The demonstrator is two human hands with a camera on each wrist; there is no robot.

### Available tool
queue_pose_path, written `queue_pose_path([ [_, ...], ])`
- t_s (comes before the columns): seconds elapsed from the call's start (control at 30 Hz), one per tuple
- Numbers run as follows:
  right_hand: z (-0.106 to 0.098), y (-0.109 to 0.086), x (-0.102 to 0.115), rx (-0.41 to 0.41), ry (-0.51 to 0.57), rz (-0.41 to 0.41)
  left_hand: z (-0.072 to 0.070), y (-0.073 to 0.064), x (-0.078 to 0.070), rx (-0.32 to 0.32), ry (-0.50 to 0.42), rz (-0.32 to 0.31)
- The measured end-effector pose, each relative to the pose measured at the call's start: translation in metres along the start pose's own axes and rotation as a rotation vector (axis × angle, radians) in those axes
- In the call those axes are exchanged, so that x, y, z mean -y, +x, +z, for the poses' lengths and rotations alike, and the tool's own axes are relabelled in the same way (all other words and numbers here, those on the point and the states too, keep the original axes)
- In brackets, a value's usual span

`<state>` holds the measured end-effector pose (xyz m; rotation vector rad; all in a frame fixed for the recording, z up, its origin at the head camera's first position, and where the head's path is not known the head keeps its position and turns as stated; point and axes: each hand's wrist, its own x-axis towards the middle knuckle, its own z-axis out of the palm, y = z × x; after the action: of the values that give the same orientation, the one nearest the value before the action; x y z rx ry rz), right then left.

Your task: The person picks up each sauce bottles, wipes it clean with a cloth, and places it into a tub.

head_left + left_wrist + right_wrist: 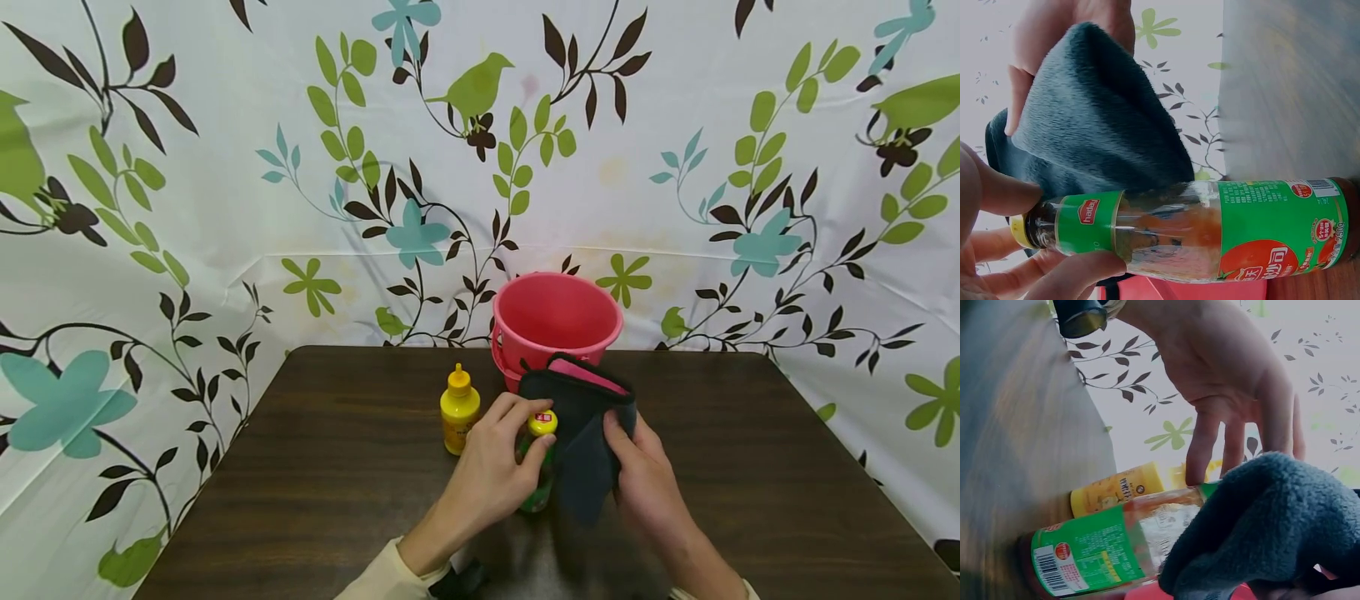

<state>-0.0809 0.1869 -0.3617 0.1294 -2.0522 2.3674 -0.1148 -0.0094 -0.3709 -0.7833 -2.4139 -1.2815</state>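
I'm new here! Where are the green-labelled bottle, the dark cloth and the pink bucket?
Green-labelled bottle (1169, 228): left wrist view, clear middle between the labels.
Dark cloth (1279, 515): right wrist view, its fuzzy surface.
Pink bucket (558, 312): head view, its inner wall.

pink bucket (558, 312) | yellow bottle (460, 410) (nozzle (458, 372) up) | dark, seemingly wooden table (337, 467) | bird-print backdrop (225, 192)

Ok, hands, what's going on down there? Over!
Left hand holds green-labelled bottle by neck. Right hand grips dark cloth. Yellow bottle close by, pink bucket behind.
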Motion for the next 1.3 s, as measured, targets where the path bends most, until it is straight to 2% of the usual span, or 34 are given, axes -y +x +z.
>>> queue_pose_path([
  [0.23, -0.005, -0.001, 0.006, -0.077, 0.055, -0.063, 0.0, 0.001, -0.001, 0.006, 0.003, 0.012],
  [0.4, -0.013, 0.0, 0.016, -0.09, 0.052, -0.128, 0.0, 0.001, 0.0, 0.003, 0.016, 0.017],
  [0.6, -0.02, 0.001, 0.022, -0.068, 0.024, -0.185, -0.001, 0.002, -0.001, 0.005, 0.04, 0.002],
  [0.9, -0.022, -0.002, 0.016, -0.071, -0.002, -0.166, -0.001, 0.003, -0.001, 0.036, 0.037, -0.044],
  [1.1, -0.021, -0.005, 0.009, -0.055, 0.017, -0.158, 0.0, 0.003, -0.001, 0.014, 0.05, -0.054],
  [1.3, -0.018, -0.006, 0.005, -0.041, -0.026, -0.12, 0.001, 0.001, -0.004, 0.006, 0.056, -0.076],
])
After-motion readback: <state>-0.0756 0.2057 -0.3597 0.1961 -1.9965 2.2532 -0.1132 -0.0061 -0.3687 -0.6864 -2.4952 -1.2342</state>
